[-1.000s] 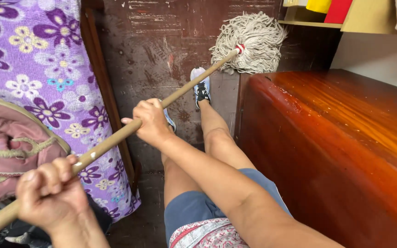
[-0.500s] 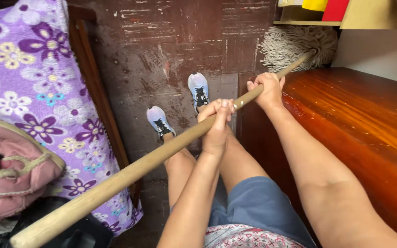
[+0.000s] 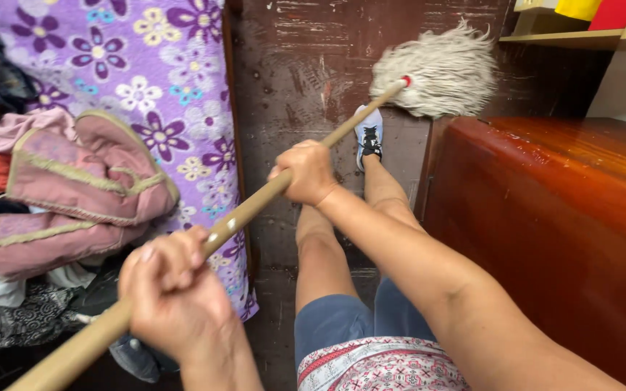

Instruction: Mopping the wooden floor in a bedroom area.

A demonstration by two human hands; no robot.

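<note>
Mop [image 3: 435,69] head sits on the dark floor [image 3: 291,87] by the cabinet [image 3: 545,217]; I've got left hand [image 3: 175,297] and right hand [image 3: 307,172] clenched well apart on its handle for leverage.

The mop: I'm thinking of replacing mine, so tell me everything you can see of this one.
The mop has a long, round, pale wooden handle with worn light patches and a full head of off-white cotton strings, joined by a red and white collar. It slants from lower left to upper right, with the head down on the dark worn floor by the corner of a glossy reddish wooden cabinet. The left hand grips the handle near its end, and the right hand grips it midway.
</note>
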